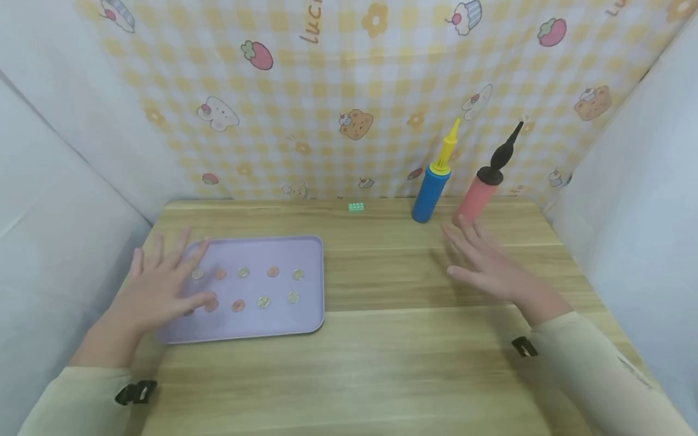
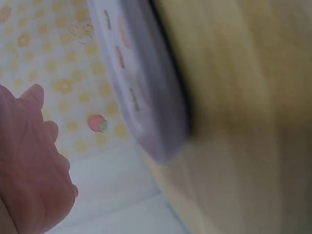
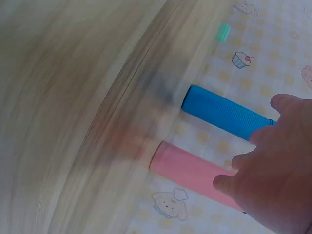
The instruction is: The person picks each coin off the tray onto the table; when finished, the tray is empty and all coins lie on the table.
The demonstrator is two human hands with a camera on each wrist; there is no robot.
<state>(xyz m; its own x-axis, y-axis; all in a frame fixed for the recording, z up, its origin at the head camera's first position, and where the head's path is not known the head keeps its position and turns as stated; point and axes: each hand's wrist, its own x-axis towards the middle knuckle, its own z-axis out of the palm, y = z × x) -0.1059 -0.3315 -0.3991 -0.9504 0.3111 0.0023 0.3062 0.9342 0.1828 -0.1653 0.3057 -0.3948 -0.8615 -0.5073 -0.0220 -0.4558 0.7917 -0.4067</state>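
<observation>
Over the left part of a lilac tray [image 1: 283, 318] hangs my left hand [image 1: 155, 290], its fingers spread and holding nothing. Two rows of coins lie on the tray, among them a gold-coloured coin [image 1: 264, 301] and a copper-coloured coin [image 1: 238, 305]; the hand covers part of the left end. On the right, my right hand [image 1: 491, 266] reaches forward with straight, parted fingers and nothing in them. Nearest to it stands a pink balloon pump [image 1: 477, 197] with a black nozzle, the fingertips overlapping its base in the head view. Beside that stands a blue balloon pump [image 1: 429, 197] with a yellow nozzle.
A small mint-green toy brick [image 1: 356, 207] sits at the back edge of the wooden table [image 1: 349, 369]. Behind the table hangs a yellow checked cloth [image 1: 327, 79] with cartoon prints. White sheets [image 1: 49, 151] flank both sides.
</observation>
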